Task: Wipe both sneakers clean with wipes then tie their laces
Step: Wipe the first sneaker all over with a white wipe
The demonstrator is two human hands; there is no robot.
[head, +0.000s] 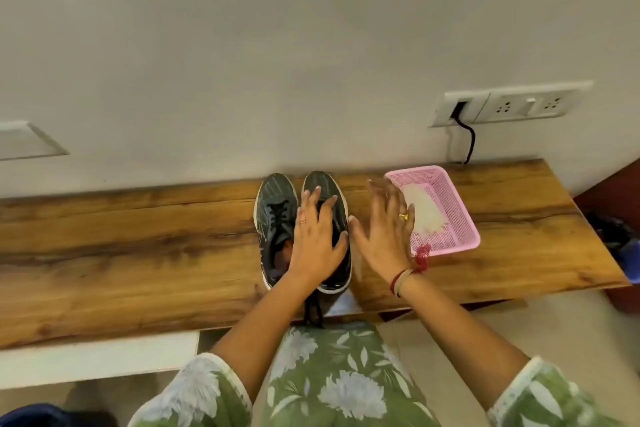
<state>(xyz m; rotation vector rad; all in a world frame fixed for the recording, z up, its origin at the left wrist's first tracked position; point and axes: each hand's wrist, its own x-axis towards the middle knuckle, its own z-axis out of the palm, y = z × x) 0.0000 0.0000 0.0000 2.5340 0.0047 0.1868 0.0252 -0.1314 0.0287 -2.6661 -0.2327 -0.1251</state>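
Two dark grey sneakers with white soles stand side by side on the wooden shelf point(138, 243), toes toward the wall. The left sneaker point(275, 215) shows its black laces. My left hand point(318, 239) lies on top of the right sneaker point(325, 184), fingers curled over its laces and tongue. A loose black lace point(313, 308) hangs off the shelf's front edge below it. My right hand point(384, 229) hovers flat with fingers spread, just right of that sneaker, holding nothing. White wipes point(424, 211) lie in the pink basket point(457, 218), partly behind my right hand.
A white wall rises right behind the shelf. A socket panel point(512, 104) with a black cable point(467, 139) sits above the basket. Dark red furniture point(616, 218) stands at the far right. My green flowered clothing fills the bottom.
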